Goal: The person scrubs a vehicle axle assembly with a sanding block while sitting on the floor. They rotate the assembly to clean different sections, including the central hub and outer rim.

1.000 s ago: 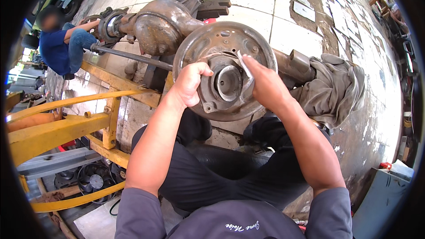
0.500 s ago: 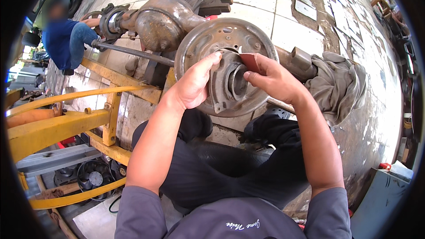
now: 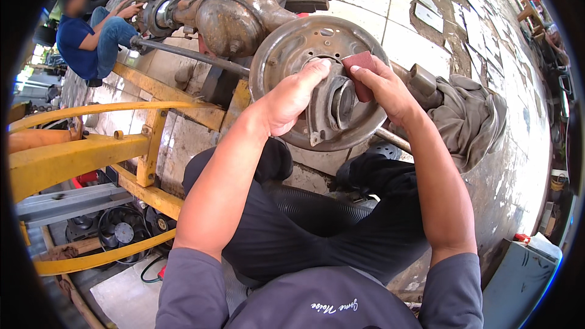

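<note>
My left hand (image 3: 297, 96) grips a grey metal flange with a round raised collar (image 3: 341, 106), thumb on its upper edge and fingers mostly hidden behind. A folded piece of red-brown sandpaper (image 3: 364, 64) is pinched between the thumb and fingers of my right hand (image 3: 390, 88), beside the collar. Behind both hands is a wide round metal plate with holes, like a brake backing plate (image 3: 274, 45). It stands in front of a rusty axle housing (image 3: 228, 21); whether the flange touches the plate is hard to tell.
Yellow steel framework (image 3: 79, 161) fills the left, with a long metal shaft (image 3: 189, 56) beyond it. A co-worker (image 3: 82, 39) crouches at the axle's far-left end. Grey cloth (image 3: 466, 116) drapes the right end. A blue-grey box (image 3: 524, 280) stands lower right.
The sandpaper has shifted up from the collar's opening and shows more of its face. The flange and both hands sit slightly further right. The co-worker's arms have lifted.
</note>
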`<state>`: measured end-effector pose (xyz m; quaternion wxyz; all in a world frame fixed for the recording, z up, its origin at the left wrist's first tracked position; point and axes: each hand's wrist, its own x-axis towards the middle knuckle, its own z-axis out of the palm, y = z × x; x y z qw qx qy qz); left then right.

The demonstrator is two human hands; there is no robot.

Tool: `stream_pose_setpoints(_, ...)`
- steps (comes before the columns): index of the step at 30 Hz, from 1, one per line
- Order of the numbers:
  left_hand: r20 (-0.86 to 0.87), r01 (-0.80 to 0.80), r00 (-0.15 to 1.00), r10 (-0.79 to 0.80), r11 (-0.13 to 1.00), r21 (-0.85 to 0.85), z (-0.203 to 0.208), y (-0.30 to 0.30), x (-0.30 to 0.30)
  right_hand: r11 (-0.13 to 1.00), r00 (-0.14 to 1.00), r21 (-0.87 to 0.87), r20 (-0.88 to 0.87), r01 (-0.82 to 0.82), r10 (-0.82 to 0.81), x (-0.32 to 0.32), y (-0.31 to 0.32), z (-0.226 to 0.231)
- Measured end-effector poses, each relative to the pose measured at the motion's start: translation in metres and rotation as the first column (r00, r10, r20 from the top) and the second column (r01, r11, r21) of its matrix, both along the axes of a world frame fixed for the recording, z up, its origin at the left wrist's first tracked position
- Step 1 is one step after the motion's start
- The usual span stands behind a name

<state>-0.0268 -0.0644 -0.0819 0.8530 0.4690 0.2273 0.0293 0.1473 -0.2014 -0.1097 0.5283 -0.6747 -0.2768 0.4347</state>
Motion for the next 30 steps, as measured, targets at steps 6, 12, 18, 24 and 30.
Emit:
stream_pose_setpoints(6,-0.007,-0.063,0.998,0.066,0.969,0.239,-0.015,0.01,0.008,0.967,0.959,0.066,0.127,0.246,-0.253,0.004,-0.003,-0.012)
stream_pose_setpoints(12,-0.128,-0.051,0.987,0.097,0.944,0.325,-0.009,0.017,-0.004,0.979,0.937,0.108,-0.323,0.174,-0.131,-0.014,-0.016,0.025)
stream_pose_setpoints(18,-0.143,-0.09,0.975,0.168,0.896,0.436,0.0,0.011,-0.002,0.994,0.973,0.075,-0.22,0.084,-0.066,-0.03,-0.021,0.025)
stream_pose_setpoints(24,-0.166,-0.002,0.972,0.168,0.708,0.707,0.011,0.002,-0.001,0.973,0.988,0.176,-0.043,0.151,-0.146,-0.032,-0.016,0.036)
stream_pose_setpoints(30,-0.134,-0.026,0.97,0.202,0.635,0.772,-0.003,0.006,0.001,0.998,0.996,0.041,0.069,-0.053,0.051,-0.041,-0.014,0.044)
